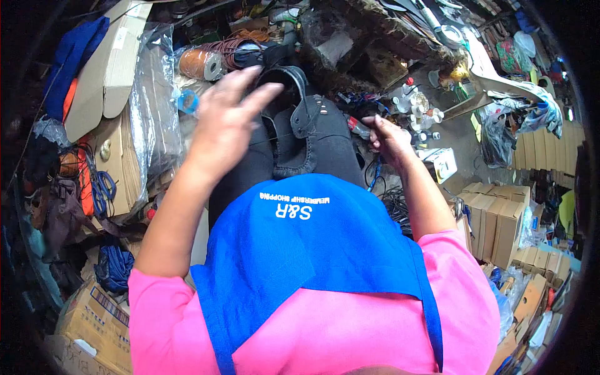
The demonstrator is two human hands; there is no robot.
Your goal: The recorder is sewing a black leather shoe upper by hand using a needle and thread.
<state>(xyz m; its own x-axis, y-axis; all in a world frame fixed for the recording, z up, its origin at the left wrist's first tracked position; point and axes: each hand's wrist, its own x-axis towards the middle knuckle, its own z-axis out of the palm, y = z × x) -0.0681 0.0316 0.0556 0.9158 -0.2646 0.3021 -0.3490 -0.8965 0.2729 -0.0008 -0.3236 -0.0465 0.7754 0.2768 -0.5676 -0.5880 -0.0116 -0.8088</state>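
- Cardboard boxes [106, 69] fill the far left, one folded flat and pale, with a blue cloth [78, 53] draped over the upper corner; blue-handled scissors [103, 187] lie lower down beside a tangle of orange and dark straps
- Clear plastic bag [153, 100] stands just right of the boxes, crinkled and upright; a spool of orange-brown cord [201, 64] sits beyond its top edge
- Left hand [228, 115] hovers over the near side of the shoe, fingers spread apart and slightly blurred; the fingertips reach toward the shoe's opening, and whether they touch the leather cannot be told; it grips nothing
- Dark shoe [300, 125] rests on the lap in the middle of the view, on dark trousers above a blue apron [312, 250]; its opening points away from the person, its tongue and eyelet flap folded outward to the right
- Right hand [390, 137] sits just right of the shoe, apart from it; fingers curled together with the tips pinched, seemingly on something thin, though what is held is too small to make out
- Small bottles and jars [419, 109] cluster on the ground beyond the right hand; a small white box [440, 164] lies near the wrist
- Rows of brown cardboard boxes [500, 225] stack along the right edge, with plastic bags [500, 134] heaped above them
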